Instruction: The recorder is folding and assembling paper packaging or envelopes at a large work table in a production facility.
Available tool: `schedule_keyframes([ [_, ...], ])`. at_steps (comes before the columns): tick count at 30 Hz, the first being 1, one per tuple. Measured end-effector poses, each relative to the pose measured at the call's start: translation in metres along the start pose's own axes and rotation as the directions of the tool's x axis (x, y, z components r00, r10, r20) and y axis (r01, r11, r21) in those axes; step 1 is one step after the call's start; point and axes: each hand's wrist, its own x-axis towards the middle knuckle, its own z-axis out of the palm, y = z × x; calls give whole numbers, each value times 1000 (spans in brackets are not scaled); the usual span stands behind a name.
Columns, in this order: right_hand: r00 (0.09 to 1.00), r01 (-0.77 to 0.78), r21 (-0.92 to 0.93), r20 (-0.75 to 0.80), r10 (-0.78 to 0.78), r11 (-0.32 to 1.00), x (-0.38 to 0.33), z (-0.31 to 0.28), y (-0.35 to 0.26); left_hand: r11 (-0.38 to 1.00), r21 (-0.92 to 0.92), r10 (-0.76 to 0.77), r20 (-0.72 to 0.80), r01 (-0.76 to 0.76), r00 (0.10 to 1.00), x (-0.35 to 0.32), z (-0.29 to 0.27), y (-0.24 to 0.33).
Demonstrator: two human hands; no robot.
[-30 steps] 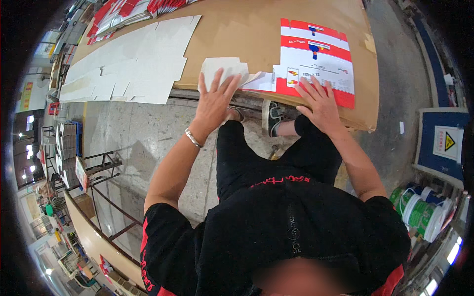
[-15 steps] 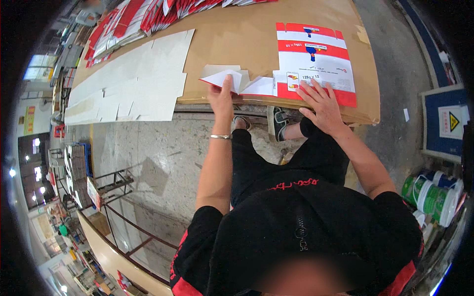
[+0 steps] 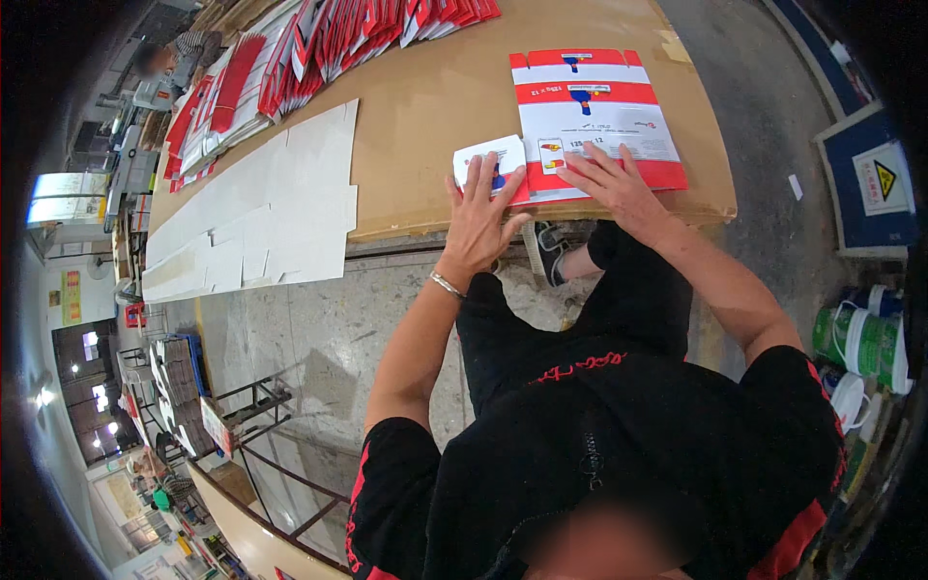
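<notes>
A flat red-and-white printed carton (image 3: 599,126) lies at the near right of the brown table. Its left side panel (image 3: 495,151) is folded over, printed face up, along the near edge. My left hand (image 3: 480,215) rests on this panel, its fingers spread and pointing away from me. On the carton's near red band my right hand (image 3: 623,193) lies with fingers apart, just right of the folded panel. Neither hand is wrapped round anything. Part of the panel is hidden under the left fingers.
Flat white cardboard sheets (image 3: 275,208) lie on the left of the table (image 3: 425,126), overhanging its near edge. Folded red-and-white cartons (image 3: 353,39) are stacked along the far side. Green-and-white buckets (image 3: 855,338) stand at the right. Another person (image 3: 179,58) is at the far left.
The carton's left panel, raised in my left hand before, now lies folded over to the right. My left hand has moved right and flattened on it. The right hand stays on the carton.
</notes>
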Motion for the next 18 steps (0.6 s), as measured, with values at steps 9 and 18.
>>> schedule_keyframes([
  [9, 998, -14, 1, 63, 14, 1000, -11, 7, -8, 987, 129, -102, 30, 97, 994, 4, 19, 0],
  [18, 994, 61, 43, 88, -64, 997, -11, 11, 4, 991, 115, -74, 44, 68, 996, 9, 14, -5],
])
